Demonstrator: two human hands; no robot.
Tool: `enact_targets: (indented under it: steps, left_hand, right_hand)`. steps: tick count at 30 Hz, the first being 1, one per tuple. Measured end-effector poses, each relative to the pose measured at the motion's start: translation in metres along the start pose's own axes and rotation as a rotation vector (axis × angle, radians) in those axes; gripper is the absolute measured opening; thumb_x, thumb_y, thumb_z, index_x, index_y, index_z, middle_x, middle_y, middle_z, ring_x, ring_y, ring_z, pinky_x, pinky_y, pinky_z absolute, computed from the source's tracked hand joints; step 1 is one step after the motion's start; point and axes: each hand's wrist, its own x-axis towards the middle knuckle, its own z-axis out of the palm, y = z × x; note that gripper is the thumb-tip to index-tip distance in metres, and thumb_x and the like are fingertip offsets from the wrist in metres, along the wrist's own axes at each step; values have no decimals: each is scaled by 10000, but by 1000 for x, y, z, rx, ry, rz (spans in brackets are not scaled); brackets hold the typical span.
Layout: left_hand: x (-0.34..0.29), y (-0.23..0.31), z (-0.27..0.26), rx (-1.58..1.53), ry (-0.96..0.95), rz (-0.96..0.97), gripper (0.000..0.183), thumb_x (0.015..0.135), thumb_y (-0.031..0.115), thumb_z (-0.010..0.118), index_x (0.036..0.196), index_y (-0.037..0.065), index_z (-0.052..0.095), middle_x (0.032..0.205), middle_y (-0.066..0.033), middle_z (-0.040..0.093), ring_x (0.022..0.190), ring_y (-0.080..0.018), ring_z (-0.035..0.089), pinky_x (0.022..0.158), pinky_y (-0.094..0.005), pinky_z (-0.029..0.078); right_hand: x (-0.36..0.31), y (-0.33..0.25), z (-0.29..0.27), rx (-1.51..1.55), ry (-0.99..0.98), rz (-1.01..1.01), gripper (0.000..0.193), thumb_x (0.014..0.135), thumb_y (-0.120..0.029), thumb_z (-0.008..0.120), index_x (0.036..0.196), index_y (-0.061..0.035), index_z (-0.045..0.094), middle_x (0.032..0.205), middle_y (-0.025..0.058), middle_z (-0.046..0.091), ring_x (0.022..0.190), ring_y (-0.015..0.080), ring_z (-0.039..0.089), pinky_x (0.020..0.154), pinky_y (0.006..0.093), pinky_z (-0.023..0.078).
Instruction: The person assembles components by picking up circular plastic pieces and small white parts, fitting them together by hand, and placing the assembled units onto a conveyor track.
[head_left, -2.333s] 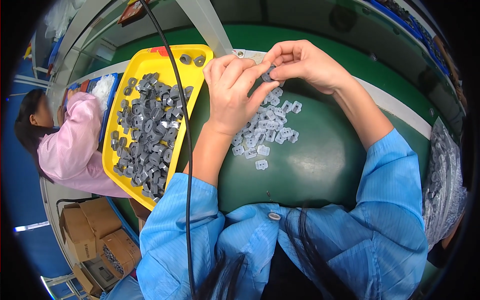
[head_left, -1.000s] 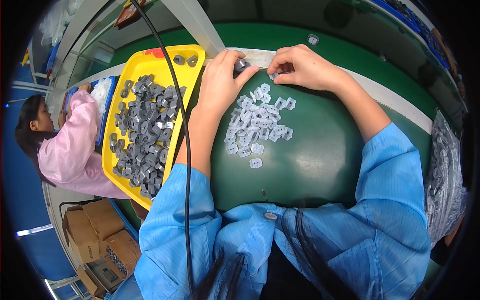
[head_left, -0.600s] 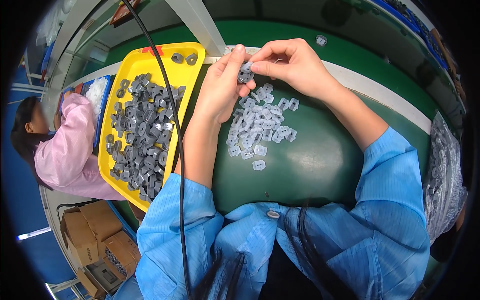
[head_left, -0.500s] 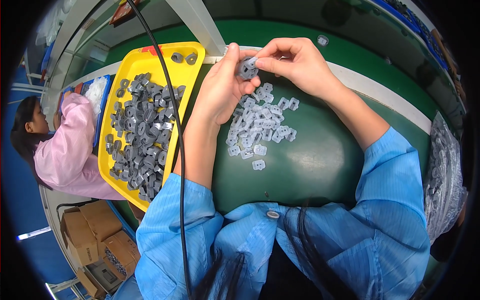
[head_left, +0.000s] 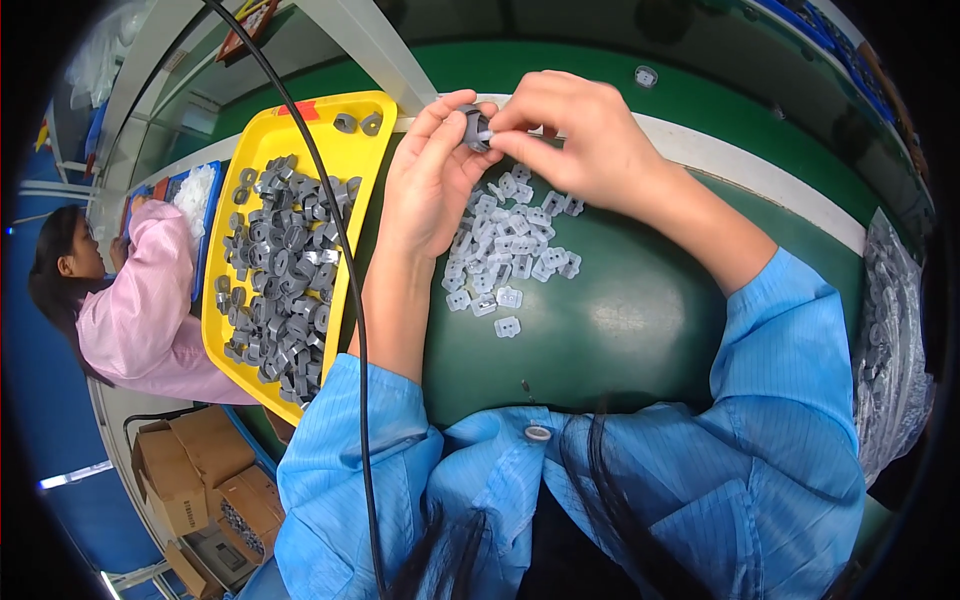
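My left hand [head_left: 425,190] holds a dark grey, round plastic part [head_left: 473,128] between thumb and fingers, its opening turned to the right. My right hand [head_left: 585,135] pinches a small translucent white plastic piece [head_left: 485,135] against the opening of that part. How deep the piece sits inside is hidden by the fingers. Just below both hands, a loose heap of similar translucent white pieces [head_left: 510,243] lies on the green table mat [head_left: 620,350]. Left of my left forearm, a yellow tray [head_left: 378,150] holds many grey plastic parts [head_left: 285,270] like the held one.
A black cable [head_left: 350,270] hangs across the view in front of the tray. On the far left a person in pink [head_left: 145,300] works at a blue tray [head_left: 210,220]. Cardboard boxes [head_left: 205,450] stand at lower left; a clear plastic bag [head_left: 890,350] is at right.
Both hands have shifted slightly left. The grey part has turned so its opening faces right, and my right fingers now press the white piece at that opening.
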Motion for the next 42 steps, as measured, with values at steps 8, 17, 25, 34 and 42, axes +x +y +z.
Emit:
enact_targets:
  steps: [8, 17, 25, 34, 42]
  left_hand:
    - [0, 5, -5, -99, -85, -21, 191, 945, 152, 513, 1110, 60, 542, 1068, -73, 571, 884, -120, 559, 722, -260, 495]
    - [-2, 10, -3, -31, -38, -4, 236, 947, 171, 521, 1128, 21, 543, 1039, -97, 592, 898, -145, 580, 832, -282, 482]
    - [-2, 2, -3, -58, -113, -97, 318, 932, 148, 538, 1199, -20, 507, 1071, -136, 594, 976, -224, 610, 884, -305, 494]
    - [-4, -6, 15, -155, 23, -32, 347, 922, 126, 547, 1211, -42, 457, 1107, -144, 569, 1033, -234, 585, 977, -324, 463]
    - [-6, -11, 7, -214, 51, -79, 281, 929, 97, 534, 1182, -12, 481, 1131, -98, 522, 1100, -189, 533, 1021, -341, 429]
  right_hand:
    - [-5, 5, -6, -261, 133, -419, 201, 622, -80, 707, 817, -70, 658, 777, 30, 604, 709, 190, 597, 563, 282, 515]
    - [0, 5, -4, -273, 135, -406, 162, 674, -80, 720, 821, -70, 652, 777, 35, 606, 698, 189, 582, 533, 280, 487]
    - [6, 1, -6, 296, -90, 543, 159, 779, -176, 659, 835, -29, 677, 638, 21, 621, 597, 87, 557, 544, 235, 427]
    - [-2, 5, 6, 554, 121, 670, 167, 787, -177, 689, 826, -15, 686, 694, 26, 640, 620, 88, 567, 614, 220, 450]
    - [-3, 6, 9, 279, 90, 495, 176, 761, -189, 723, 828, -30, 687, 672, 21, 610, 599, 87, 514, 561, 241, 421]
